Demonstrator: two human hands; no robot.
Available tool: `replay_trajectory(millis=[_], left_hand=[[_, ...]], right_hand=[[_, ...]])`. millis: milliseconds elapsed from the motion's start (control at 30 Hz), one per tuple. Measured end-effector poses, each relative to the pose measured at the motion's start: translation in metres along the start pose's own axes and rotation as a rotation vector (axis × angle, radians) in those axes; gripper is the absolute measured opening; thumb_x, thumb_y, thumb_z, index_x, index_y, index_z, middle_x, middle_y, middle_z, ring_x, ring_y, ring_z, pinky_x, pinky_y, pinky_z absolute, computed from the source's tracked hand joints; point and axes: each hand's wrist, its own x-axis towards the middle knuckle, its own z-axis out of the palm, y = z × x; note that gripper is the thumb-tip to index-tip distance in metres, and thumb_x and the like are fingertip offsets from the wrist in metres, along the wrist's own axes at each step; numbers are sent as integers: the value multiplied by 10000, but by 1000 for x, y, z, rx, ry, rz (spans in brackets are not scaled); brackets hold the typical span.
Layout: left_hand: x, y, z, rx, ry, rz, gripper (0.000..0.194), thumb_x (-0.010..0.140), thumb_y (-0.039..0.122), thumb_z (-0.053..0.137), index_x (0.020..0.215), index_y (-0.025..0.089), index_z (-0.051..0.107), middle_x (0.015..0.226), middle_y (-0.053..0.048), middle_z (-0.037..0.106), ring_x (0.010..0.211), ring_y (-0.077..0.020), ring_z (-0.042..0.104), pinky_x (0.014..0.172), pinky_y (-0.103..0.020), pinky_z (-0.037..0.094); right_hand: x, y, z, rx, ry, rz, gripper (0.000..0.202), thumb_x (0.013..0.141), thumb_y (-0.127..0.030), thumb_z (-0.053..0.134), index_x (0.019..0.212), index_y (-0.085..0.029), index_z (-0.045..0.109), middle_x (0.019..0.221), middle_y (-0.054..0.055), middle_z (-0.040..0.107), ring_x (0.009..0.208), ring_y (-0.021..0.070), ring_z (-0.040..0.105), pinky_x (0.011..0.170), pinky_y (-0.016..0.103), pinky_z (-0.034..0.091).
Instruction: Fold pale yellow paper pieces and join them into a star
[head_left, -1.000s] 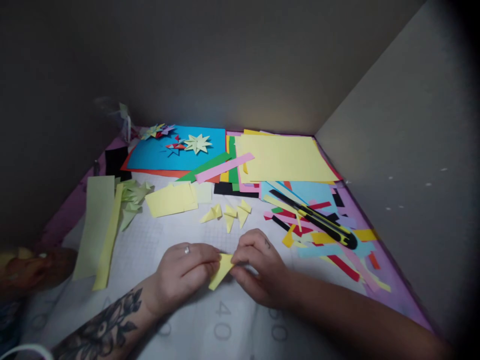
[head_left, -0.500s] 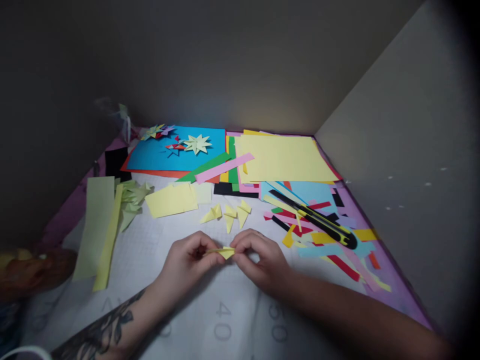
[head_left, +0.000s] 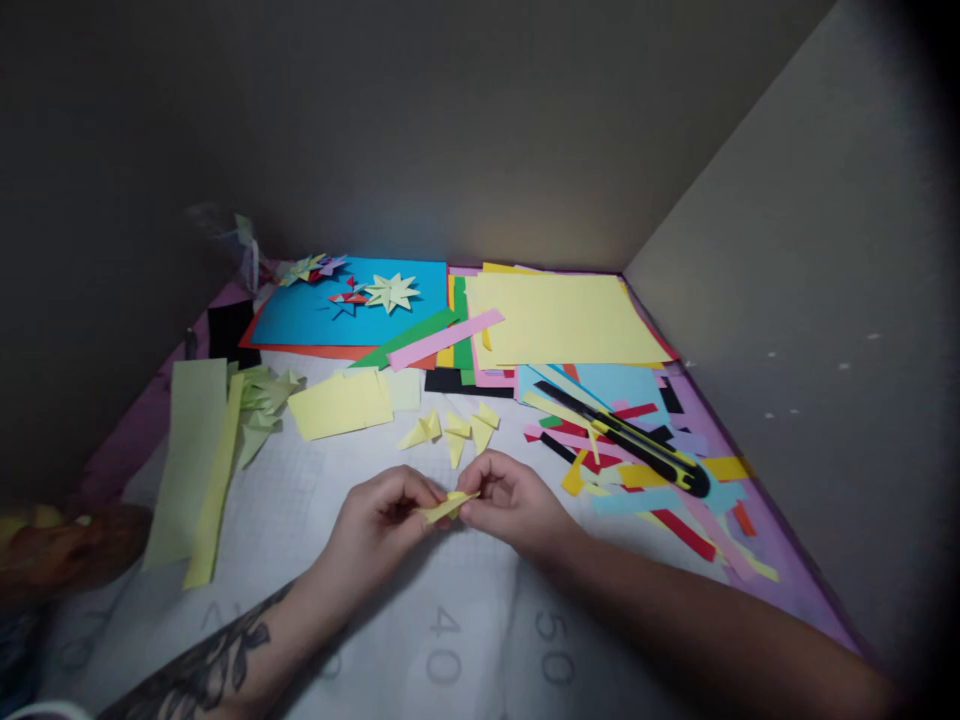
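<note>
Between my two hands is a small folded piece of yellow paper (head_left: 451,506), held tilted above the white sheet. My left hand (head_left: 386,510) pinches its left side between thumb and fingers. On the other side, the fingertips of my right hand (head_left: 514,503) close on its right edge. Just beyond my hands lie three similar folded yellow paper pieces (head_left: 457,435). A flat yellow paper rectangle (head_left: 341,402) lies farther left. The fingers partly cover the held piece, so its exact folds are hard to make out.
A box cutter (head_left: 652,455) lies at right on scattered coloured paper strips (head_left: 690,535). Yellow sheets (head_left: 562,320) are stacked at the back. A pale paper star (head_left: 391,292) rests on blue paper (head_left: 416,330). Pale strips (head_left: 196,460) and folded green pieces (head_left: 262,400) lie left.
The folded yellow paper has turned in my fingers and now slants up toward the right. My right hand has shifted its grip slightly. The table items keep their places.
</note>
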Motion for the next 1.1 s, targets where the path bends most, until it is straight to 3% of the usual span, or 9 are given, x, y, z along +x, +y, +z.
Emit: replay_trajectory(millis=[100,200,367,567,867,1100], left_hand=[[1,-1,1,5,-6,78,124,759,193,663,661,167,592,819,-59,679,806,-165,643,690,-286,517],[1,-2,2,-10,-15,46,125,742,197,672,663,166,580,916,-81,676,889,-182,635,735,-305,514],[0,0,6,-1,-9,-157,183,734,282,687,759,167,547,708,0,600,638,-122,564,548,-222,441],[3,3,9,25,39,-225,209,730,295,673,771,171,510,688,28,544,582,-90,486,504,-191,368],[6,9,8,-84,30,-302,271,671,225,679,700,197,411,547,85,418,453,-47,353,410,-166,259],[6,10,7,-143,4,-359,277,656,234,680,740,192,420,539,88,440,430,-40,359,403,-161,255]], right_hand=[[3,0,-1,-6,18,-4,232,620,-183,697,730,-188,493,647,-50,539,600,94,519,555,223,412],[4,0,0,-42,52,-50,218,628,-188,672,727,-195,478,644,-52,529,590,95,514,540,220,408],[0,2,4,-260,132,-136,157,662,-161,618,737,-197,485,659,-47,516,583,89,485,516,206,382],[-2,2,6,-425,189,-213,130,675,-147,585,759,-201,501,678,-41,528,583,92,479,507,201,384],[-1,-8,3,-303,201,-150,183,655,-153,587,767,-209,454,612,-66,498,524,76,482,485,190,382],[0,-9,-5,-263,185,-113,229,655,-189,637,817,-211,476,606,-54,558,533,95,536,510,209,419]])
